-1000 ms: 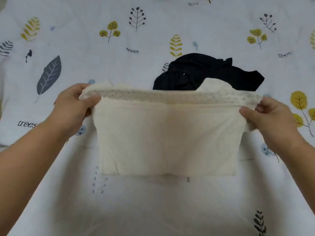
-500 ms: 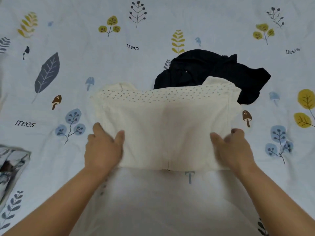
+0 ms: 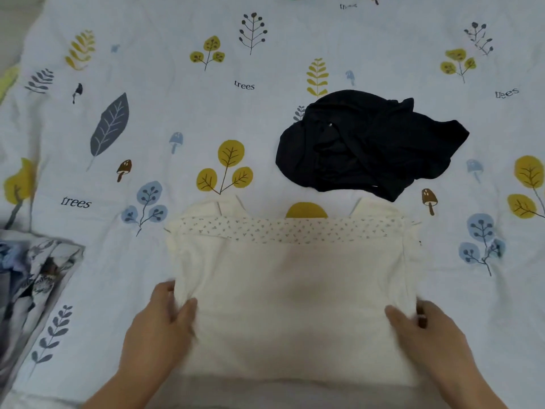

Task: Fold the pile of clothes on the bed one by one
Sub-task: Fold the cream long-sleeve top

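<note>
Cream garment (image 3: 295, 296): lying folded on the bed near its near edge, roughly midway between the left and right edges; a band of small dotted print is running across its far side, and 2 plain flaps are sticking out beyond that band.
Left hand (image 3: 159, 329): gripping the near-left corner of the cream garment; the thumb is lying on top of the cloth and the other fingers (image 3: 165, 293) are curling around the left edge, so the corner is being pinched between them.
Right hand (image 3: 424, 335): gripping the near-right corner of the cream garment in the same way; the thumb is resting on top of the cloth, while the other fingers (image 3: 424, 312) are wrapping the right edge from outside.
Black garment (image 3: 365, 146): lying crumpled and unfolded on the bed, beyond the cream garment toward the far edge and a little to the right; it is sitting close to the cream garment's far-right flap without clearly touching it.
Bed (image 3: 177, 113): carrying both garments; its cover is showing a pale ground printed with leaves, mushrooms and the word "trees".
Patterned cloth (image 3: 32, 276): lying bunched at the left edge of the bed, well apart from the cream garment; its print is grey, blue and white, and what kind of item it is cannot be told.
</note>
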The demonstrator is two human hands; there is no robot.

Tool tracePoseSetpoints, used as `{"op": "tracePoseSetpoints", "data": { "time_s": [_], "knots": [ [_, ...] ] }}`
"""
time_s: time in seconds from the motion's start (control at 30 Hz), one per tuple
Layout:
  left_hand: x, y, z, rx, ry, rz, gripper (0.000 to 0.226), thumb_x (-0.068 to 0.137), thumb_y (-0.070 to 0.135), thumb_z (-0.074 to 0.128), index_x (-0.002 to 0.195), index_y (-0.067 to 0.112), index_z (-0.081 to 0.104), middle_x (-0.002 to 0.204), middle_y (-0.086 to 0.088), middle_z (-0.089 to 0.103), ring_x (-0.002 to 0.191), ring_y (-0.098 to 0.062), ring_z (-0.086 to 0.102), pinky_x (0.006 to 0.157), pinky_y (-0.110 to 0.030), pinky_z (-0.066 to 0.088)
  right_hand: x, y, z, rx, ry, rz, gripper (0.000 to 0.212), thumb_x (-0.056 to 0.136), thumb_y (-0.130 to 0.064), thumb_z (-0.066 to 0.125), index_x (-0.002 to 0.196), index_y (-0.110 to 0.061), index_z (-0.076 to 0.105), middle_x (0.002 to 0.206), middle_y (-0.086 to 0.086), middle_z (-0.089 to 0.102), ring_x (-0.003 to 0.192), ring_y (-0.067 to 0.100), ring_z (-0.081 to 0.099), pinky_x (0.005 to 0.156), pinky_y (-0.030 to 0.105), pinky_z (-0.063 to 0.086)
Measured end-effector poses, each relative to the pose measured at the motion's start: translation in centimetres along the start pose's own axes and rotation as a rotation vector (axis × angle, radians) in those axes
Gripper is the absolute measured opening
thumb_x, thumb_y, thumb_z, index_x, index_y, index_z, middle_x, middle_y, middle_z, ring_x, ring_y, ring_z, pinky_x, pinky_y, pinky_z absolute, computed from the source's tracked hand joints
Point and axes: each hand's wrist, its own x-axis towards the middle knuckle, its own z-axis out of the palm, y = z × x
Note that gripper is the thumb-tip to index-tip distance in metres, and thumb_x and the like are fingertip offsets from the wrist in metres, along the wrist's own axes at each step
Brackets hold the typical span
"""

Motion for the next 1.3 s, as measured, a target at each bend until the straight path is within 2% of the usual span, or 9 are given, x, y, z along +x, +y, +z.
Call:
{"op": "tracePoseSetpoints", "data": {
  "time_s": [0.17, 0.4, 0.53, 0.63, 0.73, 0.9, 1.0, 1.1, 1.3],
  "knots": [
    [3.1, 2.6, 0.4, -0.11, 0.184, 0.079, 0.027, 0.083, 0.036, 0.064, 0.09, 0.013, 0.051, 0.077, -0.004, 0.057, 0.073, -0.024, 0.055, 0.059, -0.032, 0.039, 1.1, -1.4, 0.0, 0.207, 0.121, -0.055, 0.048, 0.087, -0.043, 0.058, 0.122, -0.01, 0.048, 0.098, 0.003, 0.056, 0.09, 0.024, 0.051, 0.078, 0.032, 0.035],
    [6.8, 3.5, 0.6, -0.195, 0.332, 0.139, 0.035, 0.093, 0.027, 0.05, 0.068, 0.003, 0.044, 0.058, -0.004, 0.041, 0.056, -0.02, 0.037, 0.052, -0.028, 0.029, 4.9, -4.0, -0.1, 0.075, 0.418, -0.178, 0.038, 0.095, -0.033, 0.046, 0.07, -0.005, 0.039, 0.064, 0.008, 0.048, 0.061, 0.027, 0.043, 0.059, 0.035, 0.03],
    [7.2, 3.9, 0.9, -0.191, 0.352, 0.055, 0.027, 0.095, 0.029, 0.047, 0.095, 0.003, 0.054, 0.084, -0.008, 0.056, 0.086, -0.031, 0.054, 0.072, -0.034, 0.037, 5.3, -4.7, 0.3, 0.078, 0.545, -0.16, 0.031, 0.097, -0.033, 0.042, 0.099, -0.003, 0.05, 0.099, 0.02, 0.057, 0.091, 0.036, 0.05, 0.074, 0.04, 0.038],
    [5.6, 4.5, 1.2, -0.052, 0.452, 0.324, 0.048, 0.092, 0.032, 0.041, 0.129, 0.001, 0.044, 0.129, -0.02, 0.048, 0.122, -0.036, 0.041, 0.098, -0.043, 0.031, 3.7, -5.2, 1.8, -0.066, 0.617, -0.337, 0.054, 0.094, -0.033, 0.046, 0.138, -0.005, 0.034, 0.14, 0.021, 0.036, 0.131, 0.033, 0.029, 0.106, 0.045, 0.025],
    [4.7, 2.9, 3.1, 0.37, 0.286, 0.786, 0.059, 0.092, 0.044, 0.035, 0.141, 0.011, 0.039, 0.146, -0.02, 0.035, 0.136, -0.032, 0.025, 0.107, -0.046, 0.018, 2.5, -4.0, 4.8, -0.51, 0.425, -0.667, 0.064, 0.094, -0.049, 0.034, 0.147, -0.015, 0.021, 0.154, 0.016, 0.018, 0.143, 0.027, 0.008, 0.113, 0.045, 0.003],
    [7.7, 0.6, 3.6, 0.644, 0.014, 0.627, 0.079, 0.075, 0.071, -0.02, 0.142, 0.033, -0.009, 0.151, 0.0, -0.015, 0.138, -0.015, -0.015, 0.113, -0.053, 0.002, 5.6, -2.6, 4.8, -0.771, 0.131, -0.509, 0.077, 0.073, -0.069, -0.017, 0.141, -0.032, -0.023, 0.147, -0.006, -0.032, 0.133, 0.012, -0.033, 0.114, 0.044, -0.014],
    [7.0, 1.4, 3.2, 0.712, 0.007, 0.618, 0.076, 0.074, 0.066, -0.016, 0.141, 0.03, -0.017, 0.151, -0.002, -0.021, 0.139, -0.018, -0.02, 0.113, -0.052, -0.003, 4.6, -3.3, 4.2, -0.674, 0.124, -0.574, 0.069, 0.092, -0.059, 0.014, 0.149, -0.025, -0.005, 0.155, -0.002, -0.017, 0.143, 0.016, -0.019, 0.115, 0.041, -0.009],
    [4.5, 1.6, 2.7, 0.652, 0.056, 0.721, 0.07, 0.089, 0.056, 0.014, 0.147, 0.017, 0.025, 0.154, -0.015, 0.019, 0.142, -0.034, 0.015, 0.108, -0.054, 0.008, 1.9, -2.6, 3.2, -0.357, 0.385, -0.581, 0.058, 0.093, -0.028, 0.048, 0.145, -0.01, 0.028, 0.153, 0.015, 0.02, 0.143, 0.026, 0.013, 0.114, 0.042, 0.014],
    [0.8, -1.7, 3.1, 0.612, -0.074, 0.81, 0.063, 0.098, 0.049, 0.009, 0.138, 0.013, 0.041, 0.146, -0.014, 0.037, 0.134, -0.031, 0.036, 0.111, -0.042, 0.02, -0.5, 0.5, 1.4, 0.168, 0.123, -0.055, 0.019, 0.083, -0.03, 0.055, 0.095, -0.016, 0.054, 0.079, 0.002, 0.056, 0.081, 0.026, 0.052, 0.071, 0.033, 0.039]
  ]
}}
